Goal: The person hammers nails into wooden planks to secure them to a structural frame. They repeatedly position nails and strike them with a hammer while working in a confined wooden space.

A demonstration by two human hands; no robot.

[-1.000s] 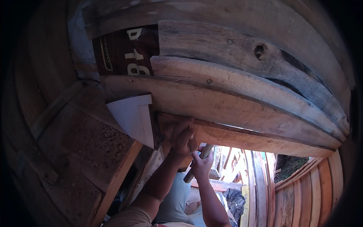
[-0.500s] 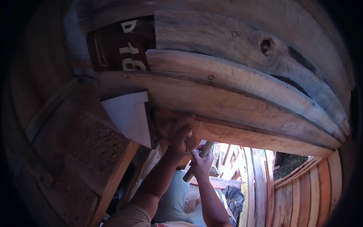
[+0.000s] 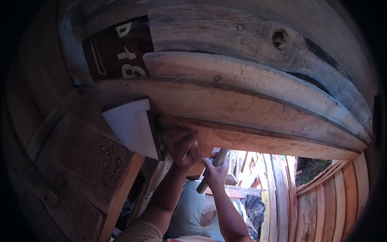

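My left hand is closed beneath the wooden beam, its fingers curled around a thin, shiny, nail-like piece. Just right of it and a little lower, my right hand grips a round wooden handle. The handle slants, its butt end pointing down and left; whatever head it has cannot be made out. Beside the left hand, a white wedge-shaped panel with a dark edge stands out below the beam.
Rough planks with nail heads rise above the beam. A dark printed sheet shows at upper left. A brown board surface lies left. Vertical slats line the right. Below are a black plastic bag and bright wood scraps.
My left hand has moved slightly left and down, with its fingers turned more inward. The right hand keeps its grip on the handle. The whole view has shifted slightly.
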